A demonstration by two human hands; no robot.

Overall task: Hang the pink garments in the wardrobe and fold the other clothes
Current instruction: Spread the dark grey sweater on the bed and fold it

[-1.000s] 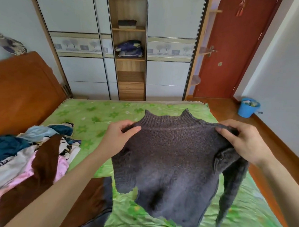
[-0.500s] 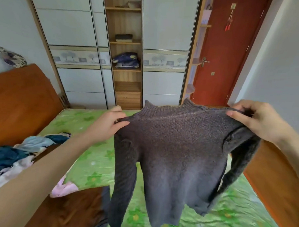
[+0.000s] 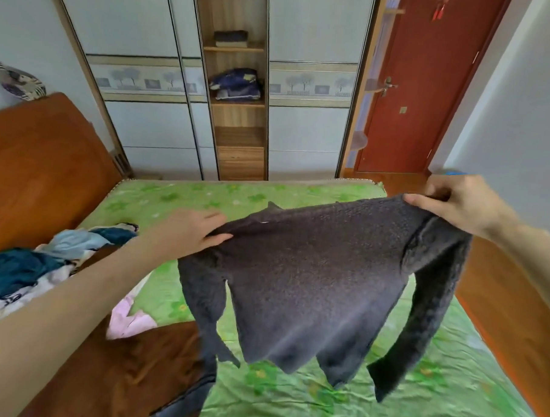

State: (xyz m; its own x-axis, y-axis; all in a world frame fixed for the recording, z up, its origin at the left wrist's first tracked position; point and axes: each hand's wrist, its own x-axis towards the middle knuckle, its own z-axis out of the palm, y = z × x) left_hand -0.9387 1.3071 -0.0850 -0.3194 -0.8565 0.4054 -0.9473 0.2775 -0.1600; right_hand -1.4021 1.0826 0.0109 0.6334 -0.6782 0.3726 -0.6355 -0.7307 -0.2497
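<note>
Both hands hold a dark grey knitted sweater (image 3: 312, 273) up over the green bedsheet (image 3: 416, 397): the left hand (image 3: 187, 233) pinches its left shoulder, the right hand (image 3: 456, 203) grips the right one. A clothes pile (image 3: 38, 261) with a pink garment (image 3: 130, 321) lies left.

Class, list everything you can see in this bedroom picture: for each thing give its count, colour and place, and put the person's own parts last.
Sweater: one, dark grey, held up above the bed.
Bed sheet: one, green with flowers, on the bed.
Clothes pile: one, blue, white and mixed, left on the bed.
Pink garment: one, pink, beside the pile.
Brown cloth: one, brown, near-left on the bed.
Headboard: one, brown wood, left.
Wardrobe: one, white, facing wall.
Door: one, red, right.
Left hand: grip on one sweater shoulder.
Right hand: grip on the other shoulder.
</note>
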